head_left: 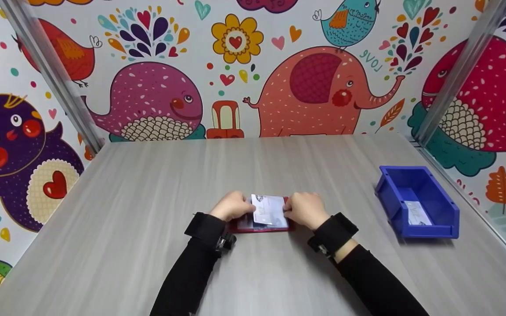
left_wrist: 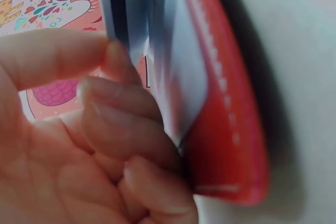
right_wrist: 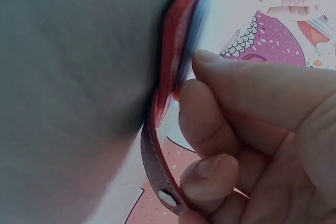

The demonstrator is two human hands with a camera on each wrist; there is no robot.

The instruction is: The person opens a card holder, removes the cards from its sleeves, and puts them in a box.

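A red card holder (head_left: 270, 230) lies spread on the table in front of me, with plastic sleeves inside it. Over the sleeves is a white printed card (head_left: 262, 210), slightly tilted, its left edge pinched between the thumb and index finger of my left hand (head_left: 233, 205). My right hand (head_left: 308, 210) pinches the right edge of the sleeves with thumb and index finger. In the right wrist view, the holder's strap (right_wrist: 152, 156) with a metal snap hangs beside the curled fingers. Red stitched leather (left_wrist: 226, 150) shows below the sleeves in the left wrist view.
A blue plastic bin (head_left: 422, 231) stands on the right of the table, with a white card (head_left: 417, 213) lying in it. Patterned walls (head_left: 231, 87) with metal corner posts (head_left: 459, 74) close off the back and sides of the table (head_left: 147, 175).
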